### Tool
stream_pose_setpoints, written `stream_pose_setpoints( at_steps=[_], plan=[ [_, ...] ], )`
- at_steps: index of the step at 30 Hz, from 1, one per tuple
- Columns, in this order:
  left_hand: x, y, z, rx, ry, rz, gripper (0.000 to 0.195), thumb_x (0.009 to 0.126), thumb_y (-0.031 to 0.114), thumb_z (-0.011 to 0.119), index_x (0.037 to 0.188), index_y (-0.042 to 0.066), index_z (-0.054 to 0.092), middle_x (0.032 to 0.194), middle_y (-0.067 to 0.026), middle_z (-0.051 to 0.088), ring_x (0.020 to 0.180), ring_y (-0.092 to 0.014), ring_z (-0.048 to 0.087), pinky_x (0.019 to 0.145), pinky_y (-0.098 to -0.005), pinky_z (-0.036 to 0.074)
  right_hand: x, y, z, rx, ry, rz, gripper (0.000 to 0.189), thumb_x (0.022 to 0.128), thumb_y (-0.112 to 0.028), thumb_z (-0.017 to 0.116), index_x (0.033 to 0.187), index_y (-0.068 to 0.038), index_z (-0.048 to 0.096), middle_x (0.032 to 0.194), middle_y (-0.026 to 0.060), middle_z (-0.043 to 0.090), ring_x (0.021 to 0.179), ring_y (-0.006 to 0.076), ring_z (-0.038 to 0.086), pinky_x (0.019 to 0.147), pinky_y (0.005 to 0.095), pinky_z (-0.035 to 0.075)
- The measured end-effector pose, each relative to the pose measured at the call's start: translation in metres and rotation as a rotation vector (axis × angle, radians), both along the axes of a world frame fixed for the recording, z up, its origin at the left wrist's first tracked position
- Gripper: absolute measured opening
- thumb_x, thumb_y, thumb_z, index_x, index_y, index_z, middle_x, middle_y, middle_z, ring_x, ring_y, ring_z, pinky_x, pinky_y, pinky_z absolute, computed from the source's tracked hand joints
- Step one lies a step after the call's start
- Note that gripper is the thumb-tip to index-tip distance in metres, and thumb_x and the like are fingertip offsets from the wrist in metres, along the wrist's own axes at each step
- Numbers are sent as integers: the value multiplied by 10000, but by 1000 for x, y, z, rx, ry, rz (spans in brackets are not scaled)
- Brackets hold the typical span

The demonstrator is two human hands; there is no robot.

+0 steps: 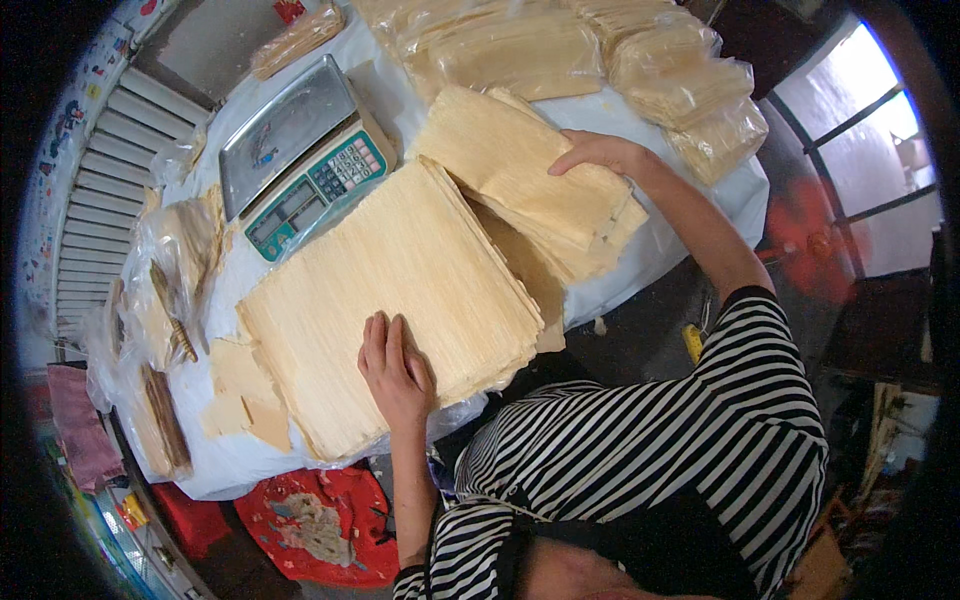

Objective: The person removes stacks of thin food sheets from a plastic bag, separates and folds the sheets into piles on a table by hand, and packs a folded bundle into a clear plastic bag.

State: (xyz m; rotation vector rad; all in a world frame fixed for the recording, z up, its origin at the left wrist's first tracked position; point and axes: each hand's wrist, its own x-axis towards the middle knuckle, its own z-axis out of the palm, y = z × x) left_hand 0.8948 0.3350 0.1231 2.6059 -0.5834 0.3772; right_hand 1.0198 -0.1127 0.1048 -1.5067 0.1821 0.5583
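Observation:
My left hand [397,367] lies palm down on a large stack of thin, pale tan sheets [382,277] with a fine grain. The fingers hold nothing. Beyond it and to the right, a smaller folded bundle of similar sheets [517,157] overlaps the big stack's far right side. My right hand [604,154] grips this bundle's right edge, thumb on top; the other fingers are partly hidden. A darker tan layer [536,270] shows between the two stacks. Whether the sheets are wood veneer or dried bean curd, I cannot tell.
A digital weighing scale [300,165] with a metal pan stands at upper left. Clear plastic bags of sheets [517,56] line the far side. Broken pieces [247,397] and bagged bundles [176,255] lie left on the white-covered table [225,300]. A red stool [322,525] stands below.

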Motion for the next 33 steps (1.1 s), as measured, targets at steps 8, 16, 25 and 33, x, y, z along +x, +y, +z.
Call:
stream_pose_setpoints(
  at_steps=[8, 16, 25, 33],
  plan=[
    [-6, 9, 0, -41, -23, -4, 445, 813, 69, 505, 1252, 15, 551, 1354, -208, 480, 1300, -340, 418, 1065, -447, 302, -45, 30, 94, -408, -330, -62, 720, 684, -113, 747, 1325, 28, 451, 1168, 137, 600, 1063, 209, 569, 948, 322, 437],
    [-3, 1, 3, -73, -37, -32, 447, 815, 57, 502, 1258, 29, 555, 1361, -197, 475, 1294, -344, 418, 1073, -444, 301, -56, 2, 73, -1345, -508, -24, 889, 604, -284, 752, 1364, -18, 377, 1098, 228, 629, 1028, 347, 608, 905, 406, 463],
    [0, 9, 0, -75, -19, -47, 436, 808, 97, 556, 1231, -7, 542, 1327, -226, 477, 1289, -370, 407, 1053, -469, 318, -11, 5, 99, -1394, -478, 26, 837, 615, -366, 757, 1338, -86, 441, 1099, 193, 646, 1030, 357, 613, 887, 415, 479],
    [1, 22, 5, -152, 36, -33, 438, 796, 75, 573, 1229, 7, 551, 1325, -214, 479, 1283, -368, 419, 1045, -475, 324, 126, 215, 239, -1533, -1141, -225, 426, 719, -127, 682, 1135, -109, 590, 1036, 216, 631, 981, 325, 622, 795, 425, 494]
  ],
)
